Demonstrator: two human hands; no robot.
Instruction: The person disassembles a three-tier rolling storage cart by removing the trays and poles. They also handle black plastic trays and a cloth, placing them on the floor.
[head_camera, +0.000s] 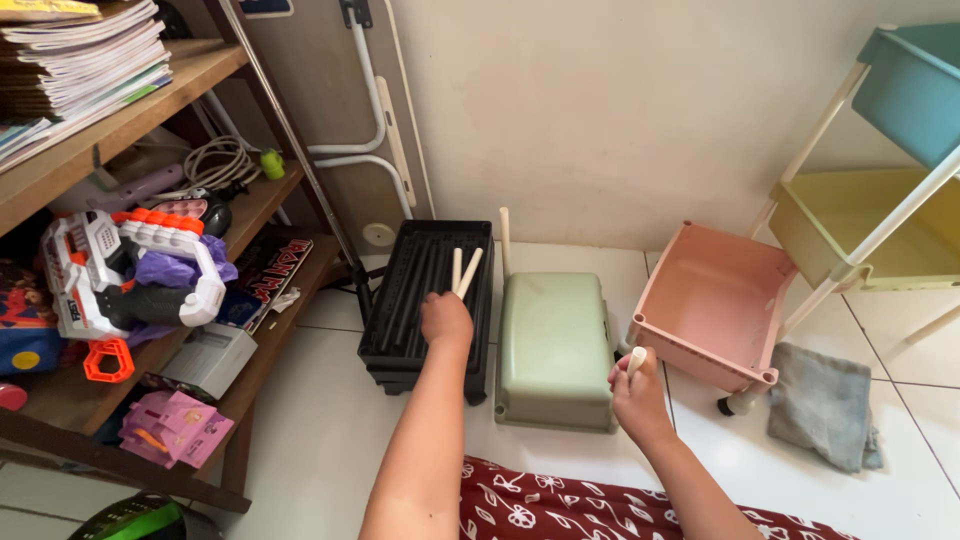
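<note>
On the white tiled floor (330, 420), against a pale plaster wall (620, 110), plastic storage bins lie scattered; the tiles are glossy, with thin grey grout lines. Wooden shelves (150, 100) stand at the left, holding stacked books (80, 55), a coiled cable (215, 160) and a white and orange toy blaster (130, 270); a folded table (340, 120) with white tube legs leans against the wall behind.

The left hand (445, 320) is closed around two cream rods (463, 270), smooth and round like thin plastic tubes; their long axes run up and away from the person, fanning slightly apart, the free ends over a black slatted tray (420, 290) stacked on others. Just to the right, an upturned pale green bin (555, 345) lies base up, smooth and round-cornered; a third cream rod (505, 240) stands upright behind it, near the wall.

The right hand (637, 395) is curled around a short cream rod (636, 360), whose end pokes upward, tilted a little right, beside the green bin's right edge. A pink bin (710, 300) rests tipped on its side, open face toward the camera; a grey cloth (825, 400) lies crumpled on the tiles; a white-framed rack (870, 230) holds a yellow bin (860, 220) and a blue bin (915, 85) at the far right. Red patterned fabric (560, 505) fills the bottom edge.
</note>
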